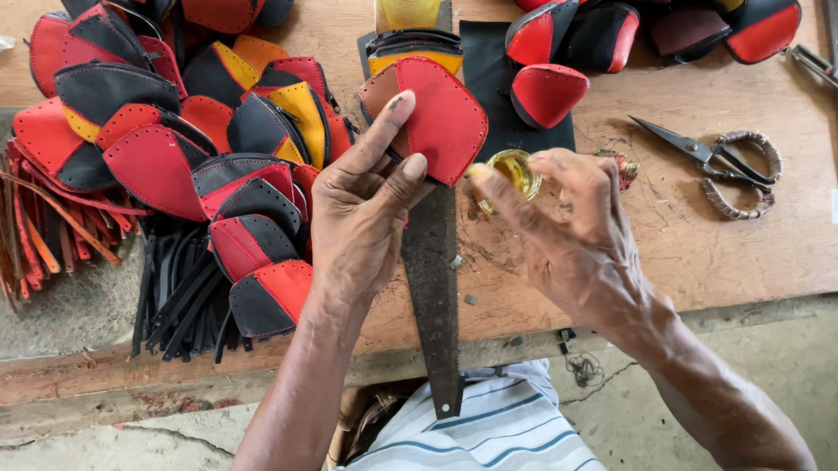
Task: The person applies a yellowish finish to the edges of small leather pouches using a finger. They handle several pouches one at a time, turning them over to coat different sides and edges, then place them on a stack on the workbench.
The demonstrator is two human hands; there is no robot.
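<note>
My left hand [363,219] holds a red leather piece with a brown edge [438,119] over the workbench, thumb on its face. My right hand [568,235] is just to its right, with a small round yellowish tin [512,172] between its fingertips. Both hands hover above a dark rusty metal strip [433,281] that runs toward me across the wooden bench [763,251].
A big heap of red, black and yellow leather pieces [183,132] lies at the left, with strips [38,221] beside it. More stitched pieces [616,24] sit at the back right. Scissors with wrapped handles [713,160] lie at the right. A yellow container [409,4] stands at the back.
</note>
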